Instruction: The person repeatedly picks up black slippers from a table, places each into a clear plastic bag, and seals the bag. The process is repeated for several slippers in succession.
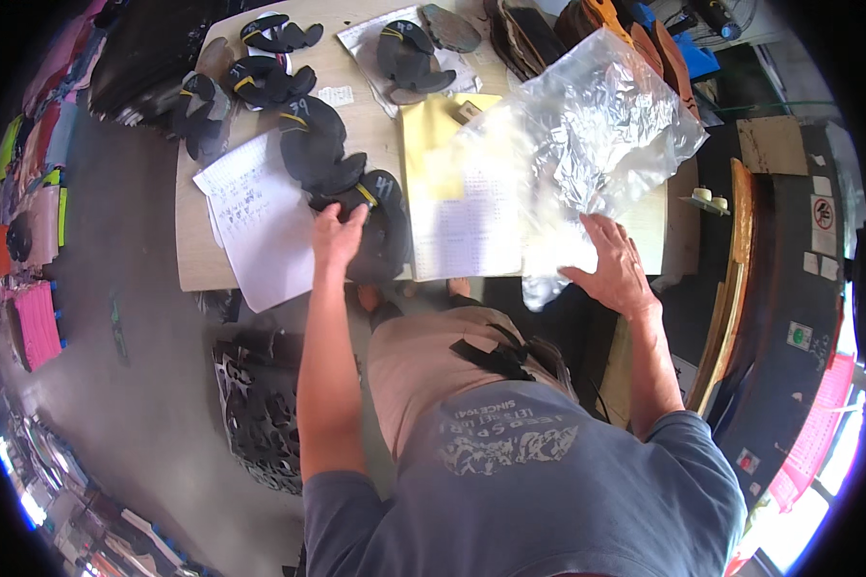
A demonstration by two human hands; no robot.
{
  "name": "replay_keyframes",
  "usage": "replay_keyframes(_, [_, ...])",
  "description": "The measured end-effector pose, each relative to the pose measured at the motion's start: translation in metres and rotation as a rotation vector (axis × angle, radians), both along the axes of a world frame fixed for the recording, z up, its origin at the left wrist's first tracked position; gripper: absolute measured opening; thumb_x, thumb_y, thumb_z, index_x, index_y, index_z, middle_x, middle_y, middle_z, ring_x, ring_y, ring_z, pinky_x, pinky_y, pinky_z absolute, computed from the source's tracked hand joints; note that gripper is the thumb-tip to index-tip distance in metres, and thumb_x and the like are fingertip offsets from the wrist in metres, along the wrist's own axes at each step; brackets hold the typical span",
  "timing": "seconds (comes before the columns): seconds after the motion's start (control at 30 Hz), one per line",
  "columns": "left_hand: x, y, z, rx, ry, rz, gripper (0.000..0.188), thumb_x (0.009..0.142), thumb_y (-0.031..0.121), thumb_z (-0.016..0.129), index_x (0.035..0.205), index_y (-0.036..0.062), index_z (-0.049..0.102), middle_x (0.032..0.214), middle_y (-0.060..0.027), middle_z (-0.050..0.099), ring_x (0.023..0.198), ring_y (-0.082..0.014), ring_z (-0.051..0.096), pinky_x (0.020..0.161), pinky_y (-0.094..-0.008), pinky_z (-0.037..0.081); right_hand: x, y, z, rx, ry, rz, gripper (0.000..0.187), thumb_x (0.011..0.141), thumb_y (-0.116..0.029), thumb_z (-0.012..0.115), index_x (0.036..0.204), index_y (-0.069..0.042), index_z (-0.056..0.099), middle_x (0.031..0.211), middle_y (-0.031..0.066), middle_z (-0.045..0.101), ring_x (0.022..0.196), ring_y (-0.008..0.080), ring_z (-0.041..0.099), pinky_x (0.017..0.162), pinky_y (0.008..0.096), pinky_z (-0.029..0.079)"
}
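My left hand (pixel 338 238) rests with fingers spread on a bundle of black shoe-upper pieces (pixel 381 227) tied with a yellow band, at the near edge of the wooden table (pixel 198 264). My right hand (pixel 614 264) lies flat on the near end of a large clear plastic bag (pixel 587 135) that covers a printed white sheet (pixel 467 226) and a yellow paper (pixel 433 135). More black bundles (pixel 313 144) lie in a row toward the far left.
A handwritten white sheet (pixel 260 221) hangs over the table's near edge. Brown and orange sole pieces (pixel 635 38) are stacked at the far right. A black perforated heap (pixel 260 413) sits on the floor, and coloured material stacks (pixel 34 322) line the left.
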State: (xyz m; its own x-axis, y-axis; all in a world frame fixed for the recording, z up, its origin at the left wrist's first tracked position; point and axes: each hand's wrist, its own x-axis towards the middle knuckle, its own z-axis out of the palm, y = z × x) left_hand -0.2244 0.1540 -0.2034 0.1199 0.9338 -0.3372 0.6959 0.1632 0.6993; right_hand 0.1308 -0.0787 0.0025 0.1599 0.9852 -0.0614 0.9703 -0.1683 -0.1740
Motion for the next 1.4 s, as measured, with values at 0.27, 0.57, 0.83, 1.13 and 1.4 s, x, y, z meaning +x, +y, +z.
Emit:
replay_keyframes(0.27, [0.001, 0.008, 0.021, -0.217, -0.181, -0.009, 0.050, 0.082, 0.039, 0.078, 0.106, -0.0045, 0.071, 0.100, -0.0188, 0.076, 0.094, -0.0336, 0.073, 0.085, -0.0413, 0.054, -0.161, 0.128, -0.103, -0.264, 0.822, -0.387, 0.077, 0.088, -0.046, 0.076, 0.145, 0.000, 0.052, 0.132, 0.0221, 0.066, 0.116, 0.0319, 0.068, 0.102, 0.0395, 0.052])
replay_keyframes(0.57, [0.016, -0.007, 0.042, -0.384, -0.461, 0.144, 0.066, 0.078, 0.031, 0.089, 0.125, -0.0076, 0.064, 0.115, -0.0141, 0.071, 0.099, -0.0201, 0.067, 0.088, -0.0336, 0.052, -0.180, 0.130, -0.118, -0.206, 1.069, -0.459, 0.061, 0.082, -0.027, 0.082, 0.133, -0.001, 0.063, 0.116, 0.0139, 0.072, 0.103, 0.0240, 0.068, 0.094, 0.0377, 0.053])
replay_keyframes(0.83, [0.012, -0.013, 0.067, -0.426, -0.562, 0.093, 0.064, 0.076, 0.031, 0.086, 0.123, -0.0071, 0.064, 0.115, -0.0186, 0.071, 0.104, -0.0243, 0.068, 0.089, -0.0370, 0.053, -0.168, 0.115, -0.130, -0.176, 1.118, -0.441, 0.074, 0.079, -0.032, 0.085, 0.139, 0.002, 0.057, 0.120, 0.0157, 0.070, 0.110, 0.0261, 0.066, 0.097, 0.0373, 0.051])
replay_keyframes(1.13, [-0.018, -0.028, 0.083, -0.563, -1.052, 0.220, 0.043, 0.090, 0.017, 0.075, 0.126, -0.0033, 0.063, 0.115, -0.0097, 0.070, 0.105, -0.0177, 0.065, 0.092, -0.0323, 0.051, -0.172, 0.119, -0.116, -0.166, 1.424, -0.384, 0.089, 0.080, -0.032, 0.089, 0.147, 0.007, 0.047, 0.133, 0.0190, 0.064, 0.126, 0.0251, 0.058, 0.106, 0.0366, 0.047])
replay_keyframes(1.4, [-0.036, -0.032, 0.088, -0.588, -1.260, 0.275, 0.043, 0.099, 0.011, 0.061, 0.140, -0.0003, 0.053, 0.129, -0.0101, 0.063, 0.115, -0.0186, 0.062, 0.099, -0.0322, 0.050, -0.201, 0.144, -0.074, -0.233, 1.375, -0.465, 0.074, 0.082, -0.031, 0.086, 0.139, 0.004, 0.054, 0.121, 0.0160, 0.068, 0.114, 0.0239, 0.063, 0.100, 0.0378, 0.050])
